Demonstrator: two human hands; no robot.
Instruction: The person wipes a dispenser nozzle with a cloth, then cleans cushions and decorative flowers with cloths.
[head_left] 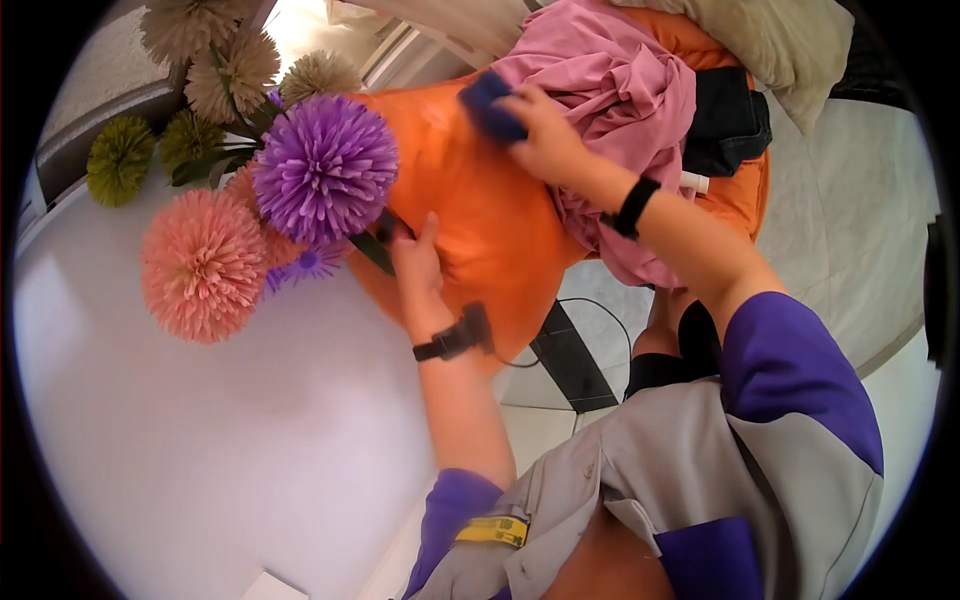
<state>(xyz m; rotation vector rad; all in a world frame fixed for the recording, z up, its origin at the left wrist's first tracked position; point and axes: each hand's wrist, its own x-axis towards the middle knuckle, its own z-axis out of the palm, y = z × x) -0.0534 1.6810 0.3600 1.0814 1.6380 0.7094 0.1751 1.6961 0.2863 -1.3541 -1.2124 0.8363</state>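
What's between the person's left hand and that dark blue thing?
Just a bare stretch of the puffy orange thing lies between the left hand and the dark blue thing, in the head view.

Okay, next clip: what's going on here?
A person is at a soft orange seat. The right hand holds a blurred dark blue item beside a crumpled pink cloth. The left hand is by the seat, near a purple flower; whether it holds anything is unclear. A dark garment lies beside the pink cloth.
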